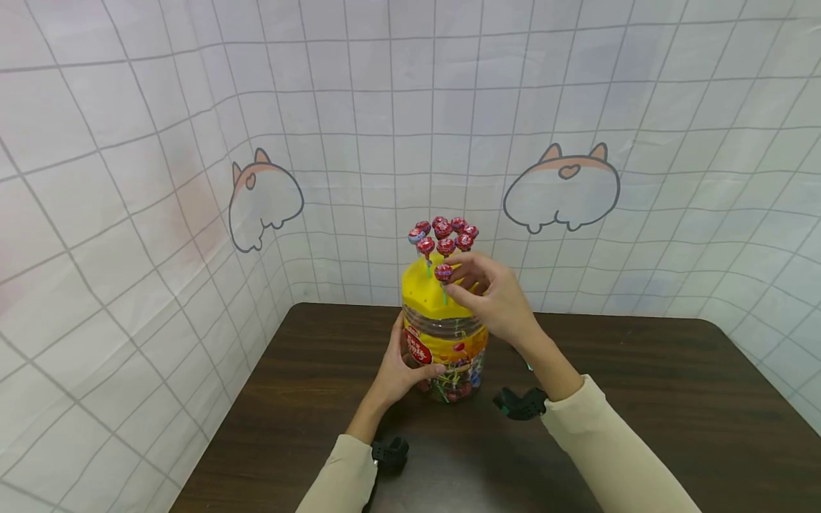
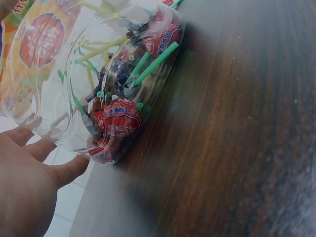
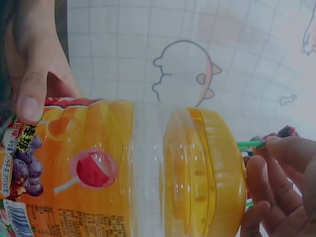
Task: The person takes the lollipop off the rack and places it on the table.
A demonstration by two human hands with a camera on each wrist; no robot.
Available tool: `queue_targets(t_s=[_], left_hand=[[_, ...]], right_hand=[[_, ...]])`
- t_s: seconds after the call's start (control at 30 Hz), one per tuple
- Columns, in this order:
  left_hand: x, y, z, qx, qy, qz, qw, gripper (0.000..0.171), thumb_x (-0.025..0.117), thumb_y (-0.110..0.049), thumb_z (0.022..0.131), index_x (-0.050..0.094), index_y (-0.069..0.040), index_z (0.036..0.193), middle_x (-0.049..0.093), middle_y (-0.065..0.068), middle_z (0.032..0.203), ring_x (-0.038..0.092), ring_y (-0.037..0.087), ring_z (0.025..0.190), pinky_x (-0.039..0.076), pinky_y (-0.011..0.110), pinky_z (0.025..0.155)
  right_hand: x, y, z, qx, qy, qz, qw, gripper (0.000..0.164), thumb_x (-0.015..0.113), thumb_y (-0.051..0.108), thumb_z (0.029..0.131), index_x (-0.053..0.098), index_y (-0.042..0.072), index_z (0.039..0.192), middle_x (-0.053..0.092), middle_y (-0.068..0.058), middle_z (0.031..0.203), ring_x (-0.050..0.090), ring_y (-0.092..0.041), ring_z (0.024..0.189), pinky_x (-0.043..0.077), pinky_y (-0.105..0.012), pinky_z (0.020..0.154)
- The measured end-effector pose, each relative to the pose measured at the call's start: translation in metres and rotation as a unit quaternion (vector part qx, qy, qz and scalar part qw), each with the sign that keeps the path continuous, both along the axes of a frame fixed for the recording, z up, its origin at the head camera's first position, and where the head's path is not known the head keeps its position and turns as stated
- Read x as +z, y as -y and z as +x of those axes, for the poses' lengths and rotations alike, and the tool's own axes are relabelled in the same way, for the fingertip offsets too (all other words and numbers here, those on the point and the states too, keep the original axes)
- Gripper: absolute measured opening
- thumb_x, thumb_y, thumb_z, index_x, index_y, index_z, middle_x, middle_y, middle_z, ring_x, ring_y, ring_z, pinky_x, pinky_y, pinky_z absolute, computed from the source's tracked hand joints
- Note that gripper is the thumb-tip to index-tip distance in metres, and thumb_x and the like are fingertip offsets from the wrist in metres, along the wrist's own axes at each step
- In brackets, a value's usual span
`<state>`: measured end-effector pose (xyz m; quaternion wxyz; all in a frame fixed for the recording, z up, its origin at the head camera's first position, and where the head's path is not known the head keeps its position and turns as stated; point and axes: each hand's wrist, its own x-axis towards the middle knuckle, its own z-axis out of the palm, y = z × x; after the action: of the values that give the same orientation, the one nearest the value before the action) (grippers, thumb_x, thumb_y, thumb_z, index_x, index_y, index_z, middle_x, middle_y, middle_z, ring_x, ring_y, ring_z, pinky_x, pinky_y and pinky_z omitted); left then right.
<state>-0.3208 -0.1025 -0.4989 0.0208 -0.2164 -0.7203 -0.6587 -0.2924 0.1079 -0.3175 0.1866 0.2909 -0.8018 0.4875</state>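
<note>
A clear plastic candy jar [image 1: 449, 350] with a yellow lid [image 1: 417, 288] stands upright on the table, lollipops lying loose in its bottom. My left hand [image 1: 396, 370] grips its left side, thumb across the front; in the left wrist view its fingers [image 2: 69, 170] touch the clear wall. Several red-wrapped lollipops [image 1: 446, 246] stand stick-down in the lid, heads up. At the front of the lid, my right hand [image 1: 497, 299] pinches a lollipop [image 1: 443, 272] by its green stick [image 3: 251, 144]. Whether that stick sits in a hole cannot be told.
The dark wooden table [image 1: 641, 399] extends around the jar. Behind and left hangs a white grid-patterned cloth [image 1: 398, 85] with cartoon drawings. A small green-and-red item [image 2: 173, 3] lies by the jar's base in the left wrist view. Black wrist cameras [image 1: 391, 452] are worn on both wrists.
</note>
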Motion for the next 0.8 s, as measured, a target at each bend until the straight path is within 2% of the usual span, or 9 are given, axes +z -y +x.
queue_targets(t_s=[0.2,0.37,0.6,0.8], left_hand=[[-0.001,0.000,-0.001,0.004,0.001,-0.004,1.0000,0.111,0.086,-0.045,0.082,0.007,-0.046,0.161,0.045,-0.001,0.154,0.050,0.023,0.138,0.039,0.059,0.116],[-0.002,0.001,-0.001,0.002,-0.007,-0.005,1.0000,0.111,0.085,-0.044,0.083,0.007,-0.041,0.162,0.043,0.002,0.156,0.048,0.028,0.140,0.038,0.062,0.116],[-0.003,0.001,-0.002,0.003,-0.007,-0.007,0.9999,0.112,0.086,-0.046,0.082,0.006,-0.046,0.161,0.043,-0.001,0.155,0.048,0.026,0.141,0.037,0.062,0.117],[-0.003,0.000,-0.001,0.000,-0.005,0.001,1.0000,0.113,0.086,-0.047,0.080,0.006,-0.049,0.160,0.045,-0.002,0.154,0.048,0.023,0.140,0.037,0.061,0.117]], right_hand=[[0.000,0.003,0.000,0.003,-0.011,-0.021,1.000,0.037,0.072,0.009,0.094,0.065,0.013,0.129,0.074,-0.009,0.101,0.064,-0.019,0.083,0.053,-0.025,0.070],[0.002,0.002,0.002,0.001,-0.020,-0.067,0.998,0.040,0.071,0.008,0.094,0.063,0.013,0.133,0.071,-0.012,0.103,0.064,-0.016,0.091,0.054,-0.025,0.076],[0.004,-0.010,0.010,-0.003,-0.035,-0.107,0.994,0.042,0.070,0.003,0.094,0.063,0.010,0.134,0.072,-0.017,0.105,0.065,-0.011,0.089,0.055,-0.021,0.074],[-0.007,-0.025,0.015,-0.003,-0.007,-0.129,0.992,0.041,0.069,0.001,0.095,0.063,0.009,0.134,0.071,-0.013,0.101,0.066,-0.016,0.085,0.057,-0.022,0.074]])
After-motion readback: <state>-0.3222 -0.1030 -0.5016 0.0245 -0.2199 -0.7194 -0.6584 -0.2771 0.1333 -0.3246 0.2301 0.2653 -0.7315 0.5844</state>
